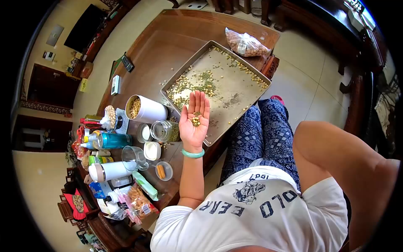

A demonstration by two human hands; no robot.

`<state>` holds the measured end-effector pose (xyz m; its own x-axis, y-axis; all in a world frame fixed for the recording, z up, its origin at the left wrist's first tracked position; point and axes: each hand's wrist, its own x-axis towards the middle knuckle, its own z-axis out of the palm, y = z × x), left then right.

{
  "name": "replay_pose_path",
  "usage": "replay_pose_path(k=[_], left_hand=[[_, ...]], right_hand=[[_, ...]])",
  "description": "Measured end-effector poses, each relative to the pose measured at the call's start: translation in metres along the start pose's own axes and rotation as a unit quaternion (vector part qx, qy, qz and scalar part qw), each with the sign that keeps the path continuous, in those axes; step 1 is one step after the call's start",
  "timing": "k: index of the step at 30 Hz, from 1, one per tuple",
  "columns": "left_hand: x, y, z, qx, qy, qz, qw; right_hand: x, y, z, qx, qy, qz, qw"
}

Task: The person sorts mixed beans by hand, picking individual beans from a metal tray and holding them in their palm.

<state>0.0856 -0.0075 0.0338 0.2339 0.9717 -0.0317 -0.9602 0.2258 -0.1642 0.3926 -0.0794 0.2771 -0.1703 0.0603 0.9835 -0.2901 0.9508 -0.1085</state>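
My left hand (194,122), palm up with its fingers stretched out, holds a small heap of yellowish and green beans (196,120) in the palm. A pale green bangle (193,154) circles that wrist. The hand is over the near left edge of a large metal tray (222,126). Green and yellowish beans (203,83) lie scattered in the tray, most thickly at its left and along the far right side. Only my bent right arm shows at the right; my right hand is out of view.
Left of the tray, the wooden table (156,35) holds a white canister (149,110), a jar of green beans (166,131), a turquoise bottle (113,140), a white bottle (111,171) and food packets. A bag of brown nuts or beans (247,45) lies beyond the tray.
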Motion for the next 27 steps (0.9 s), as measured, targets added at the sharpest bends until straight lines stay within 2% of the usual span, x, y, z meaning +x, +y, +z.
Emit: replay_pose_path(k=[5, 10, 15, 22, 27], left_hand=[[-0.001, 0.0, 0.006, 0.013, 0.019, 0.038, 0.999], [-0.003, -0.01, 0.014, -0.044, 0.074, 0.102, 0.991], [0.0, -0.015, 0.016, -0.067, 0.062, 0.097, 0.991], [-0.002, -0.014, 0.012, -0.035, 0.033, 0.083, 0.995], [-0.001, -0.016, 0.014, 0.01, 0.027, 0.11, 0.994]], right_hand=[[-0.003, 0.007, 0.003, 0.014, 0.006, 0.001, 1.0], [-0.005, 0.014, 0.007, 0.033, 0.007, 0.006, 0.999], [-0.006, 0.022, 0.014, 0.063, 0.011, 0.008, 0.998], [-0.017, 0.044, 0.027, 0.134, 0.064, 0.015, 0.989], [-0.052, 0.086, 0.048, 0.18, 0.159, 0.096, 0.966]])
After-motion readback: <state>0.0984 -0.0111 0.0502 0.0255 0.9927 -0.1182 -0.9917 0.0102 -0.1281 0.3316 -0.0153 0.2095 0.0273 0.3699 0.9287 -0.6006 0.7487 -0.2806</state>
